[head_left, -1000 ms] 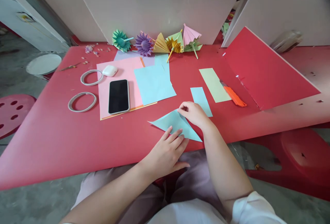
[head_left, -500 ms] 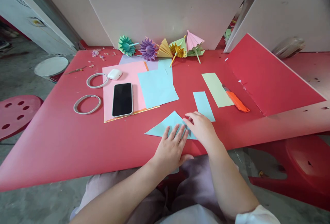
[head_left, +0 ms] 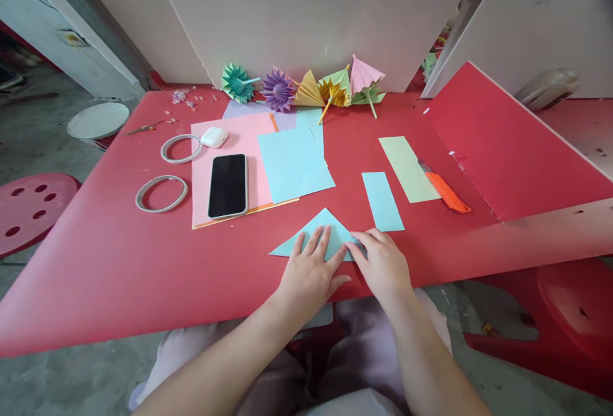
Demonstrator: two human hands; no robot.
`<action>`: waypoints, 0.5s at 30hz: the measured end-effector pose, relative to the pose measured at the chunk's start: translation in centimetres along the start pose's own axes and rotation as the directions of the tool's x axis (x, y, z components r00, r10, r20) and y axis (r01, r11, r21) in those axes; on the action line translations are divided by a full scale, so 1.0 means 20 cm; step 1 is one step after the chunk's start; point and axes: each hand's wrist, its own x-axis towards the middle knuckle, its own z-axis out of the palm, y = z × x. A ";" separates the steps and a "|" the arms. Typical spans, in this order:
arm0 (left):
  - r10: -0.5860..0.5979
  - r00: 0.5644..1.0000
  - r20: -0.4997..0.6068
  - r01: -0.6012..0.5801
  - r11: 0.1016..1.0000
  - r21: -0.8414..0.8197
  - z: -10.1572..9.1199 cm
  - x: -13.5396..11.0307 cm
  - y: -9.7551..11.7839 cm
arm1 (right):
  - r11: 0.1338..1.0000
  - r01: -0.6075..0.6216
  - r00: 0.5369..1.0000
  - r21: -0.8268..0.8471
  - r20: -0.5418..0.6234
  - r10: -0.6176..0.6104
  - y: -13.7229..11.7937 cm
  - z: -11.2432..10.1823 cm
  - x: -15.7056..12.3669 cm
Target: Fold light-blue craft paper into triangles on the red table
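Note:
A light blue sheet of paper [head_left: 330, 218], folded into a triangle, lies near the table's front edge with its peak pointing away from me. My left hand [head_left: 310, 269] rests on it, fingers spread flat over its middle. At the paper's right corner, my right hand [head_left: 383, 261] has its thumb and fingertips drawn together on the corner, which they partly hide. Just beyond that hand lies a light blue paper strip [head_left: 383, 202]. Farther right, an orange utility knife [head_left: 447, 192] lies partly over a pale green paper strip [head_left: 407, 163].
Several folded paper umbrellas [head_left: 278, 90] line the back wall. On the left, a phone [head_left: 228, 186] and a white earbud case [head_left: 214, 137] lie on pink paper [head_left: 201, 176], beside two rolls of tape [head_left: 161, 194]. A red board [head_left: 517, 147] leans at right.
My right hand has moved down onto the paper's right corner, its thumb and fingers closing there. My left hand has slid slightly left, still flat. The view has shifted slightly.

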 end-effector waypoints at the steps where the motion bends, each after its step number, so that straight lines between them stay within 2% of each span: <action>1: -0.002 1.000 -0.002 0.002 1.000 -0.001 0.00 0.00 0.00 | 1.000 -0.001 1.000 0.020 0.005 0.001 0.00 0.00 0.00; 8: -0.004 0.999 -0.054 0.005 1.000 0.014 0.02 0.01 -0.01 | 0.993 0.008 0.999 0.117 -0.044 -0.003 0.01 0.01 0.00; 15: -0.014 1.000 -0.014 0.014 0.999 0.043 0.03 0.01 -0.02 | 0.984 0.017 0.998 0.177 -0.059 -0.007 0.04 0.01 0.01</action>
